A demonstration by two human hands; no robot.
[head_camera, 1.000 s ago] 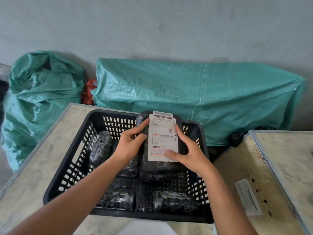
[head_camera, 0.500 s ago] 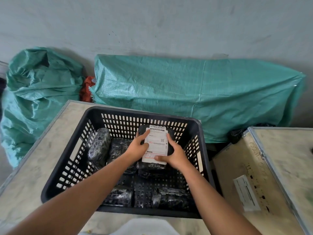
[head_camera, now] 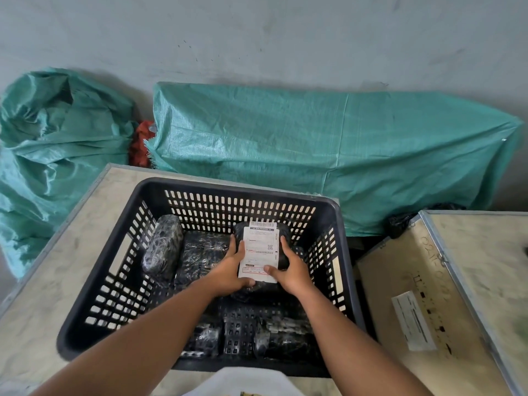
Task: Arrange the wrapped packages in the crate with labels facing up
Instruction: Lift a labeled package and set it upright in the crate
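Two hands (head_camera: 261, 274) around labelled package (head_camera: 261, 250) inside crate (head_camera: 94, 284).

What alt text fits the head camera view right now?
Both hands, left hand and right hand, hold a black wrapped package, white label up, inside a black plastic crate with other wrapped packages; green tarps lie behind.

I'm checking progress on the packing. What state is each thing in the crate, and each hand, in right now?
labelled package: label up, held low in the crate's far right part.
left hand: gripping the package's left side.
right hand: gripping its right side, thumb on the label.
upright package: on end by the left wall, no label showing.
crate: open, partly filled.
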